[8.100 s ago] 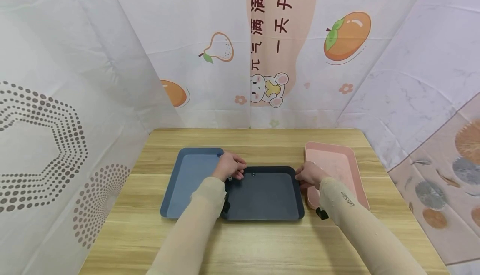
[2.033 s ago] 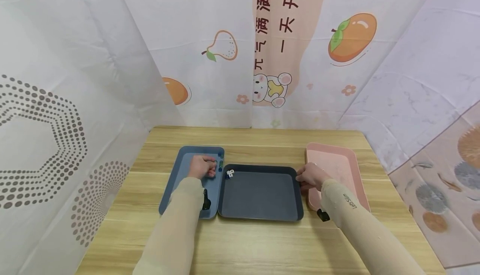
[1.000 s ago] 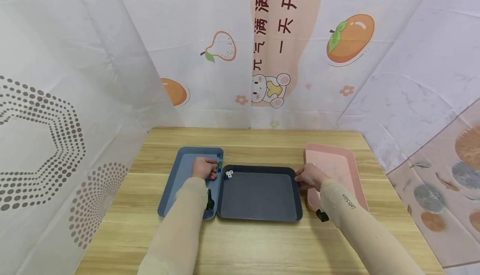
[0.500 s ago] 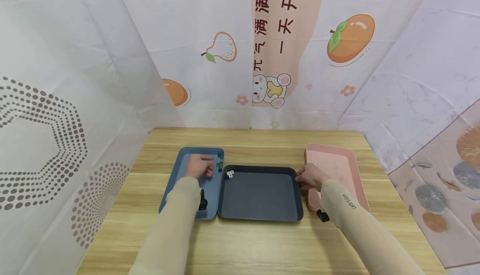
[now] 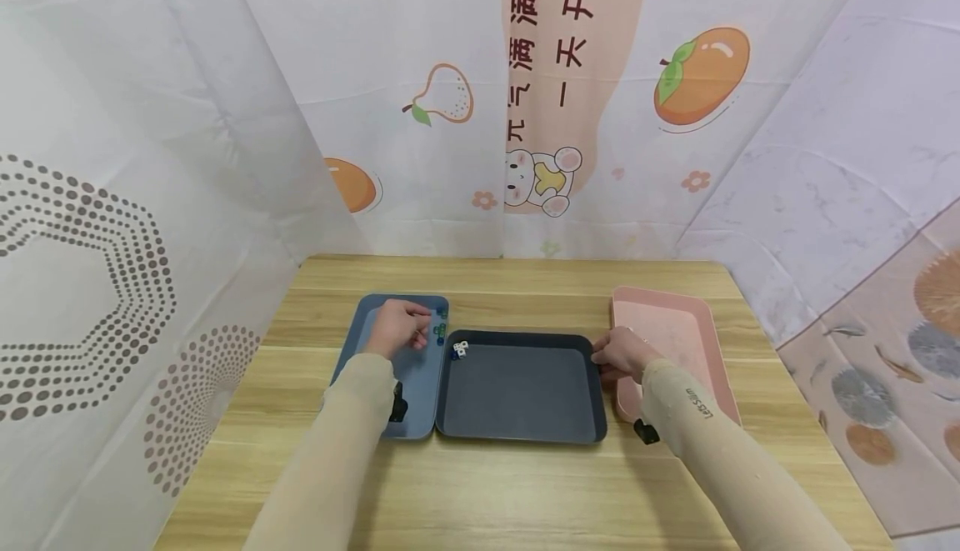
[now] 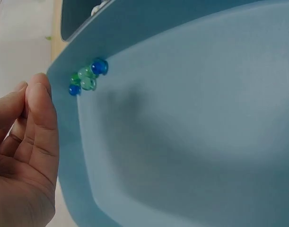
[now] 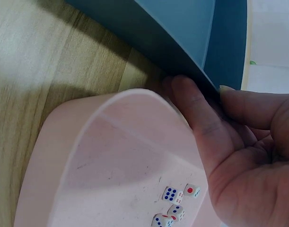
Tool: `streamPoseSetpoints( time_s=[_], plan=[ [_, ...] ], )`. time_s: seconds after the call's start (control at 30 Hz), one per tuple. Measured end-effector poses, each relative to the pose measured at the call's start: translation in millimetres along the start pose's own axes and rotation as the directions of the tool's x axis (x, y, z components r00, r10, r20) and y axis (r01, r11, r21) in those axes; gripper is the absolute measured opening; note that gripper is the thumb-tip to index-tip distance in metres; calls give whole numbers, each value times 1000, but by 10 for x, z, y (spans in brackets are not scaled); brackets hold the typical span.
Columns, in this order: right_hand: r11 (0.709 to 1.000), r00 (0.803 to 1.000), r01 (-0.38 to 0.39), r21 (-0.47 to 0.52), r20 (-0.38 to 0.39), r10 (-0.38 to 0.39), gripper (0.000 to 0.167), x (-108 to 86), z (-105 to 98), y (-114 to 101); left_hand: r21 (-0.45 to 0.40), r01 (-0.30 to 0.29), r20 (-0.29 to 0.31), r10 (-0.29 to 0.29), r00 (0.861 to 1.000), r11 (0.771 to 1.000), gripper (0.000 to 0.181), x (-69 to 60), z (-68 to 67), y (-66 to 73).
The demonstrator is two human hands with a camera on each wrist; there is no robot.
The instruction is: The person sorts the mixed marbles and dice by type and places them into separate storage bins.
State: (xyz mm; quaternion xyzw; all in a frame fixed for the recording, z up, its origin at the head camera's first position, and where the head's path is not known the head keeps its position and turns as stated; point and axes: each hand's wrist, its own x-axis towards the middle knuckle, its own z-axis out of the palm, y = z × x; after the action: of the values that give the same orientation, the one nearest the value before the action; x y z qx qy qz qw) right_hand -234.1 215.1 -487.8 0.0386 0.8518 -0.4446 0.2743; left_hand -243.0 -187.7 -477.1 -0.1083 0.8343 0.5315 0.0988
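Note:
My left hand (image 5: 399, 327) hovers over the blue tray (image 5: 411, 418), thumb and fingers loosely bent and close together. Nothing shows between the fingertips in the left wrist view. Several blue and green glass marbles (image 6: 87, 78) lie along that tray's wall, just past the fingers. My right hand (image 5: 624, 351) pinches the right rim of the dark grey tray (image 5: 525, 401). Thumb and fingers sit on either side of the rim in the right wrist view. A small cluster of white dice (image 5: 461, 348) lies in the dark tray's far left corner, with something dark blue beside it.
At the right stands a pink tray (image 5: 693, 334), partly under my right hand and sleeve, with several white dice (image 7: 175, 203) in it. All three trays rest on a wooden table (image 5: 517, 493). A printed curtain (image 5: 450, 167) hangs behind.
Eight seconds ago my left hand was at the dark tray's left edge; now it is over the blue tray, where more marbles show. In the last second it drew back left from them. My right hand stays put.

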Motion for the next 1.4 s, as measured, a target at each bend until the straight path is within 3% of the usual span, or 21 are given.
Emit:
streamPoseSetpoints(
  time_s=[0.3, 0.47, 0.77, 1.0, 1.23, 1.4],
  plan=[
    [1000, 1000, 3, 19, 1, -3, 33, -4, 18, 3, 123, -21, 78, 11, 997, 992, 22, -72, 44, 9],
    [1000, 1000, 6, 13, 5, -6, 33, -23, 24, -12, 198, -45, 125, 20, 992, 979, 19, -181, 79, -10],
    [1000, 1000, -6, -9, 4, 6, 32, -7, 12, -19, 349, -60, 140, 11, 990, 935, 32, -378, 165, -130],
    [1000, 1000, -4, 9, 7, 4, 32, -2, 2, -18, 300, -17, 140, -26, 990, 954, 35, -487, 232, -233],
    [1000, 1000, -4, 0, 8, 4, 32, -21, 12, -16, 337, -11, 156, -45, 987, 941, 25, -560, 308, -259],
    [1000, 1000, -8, 10, 5, 8, 35, -19, 2, -29, 290, 23, 166, -74, 983, 957, 24, -569, 342, -290]
  ],
)
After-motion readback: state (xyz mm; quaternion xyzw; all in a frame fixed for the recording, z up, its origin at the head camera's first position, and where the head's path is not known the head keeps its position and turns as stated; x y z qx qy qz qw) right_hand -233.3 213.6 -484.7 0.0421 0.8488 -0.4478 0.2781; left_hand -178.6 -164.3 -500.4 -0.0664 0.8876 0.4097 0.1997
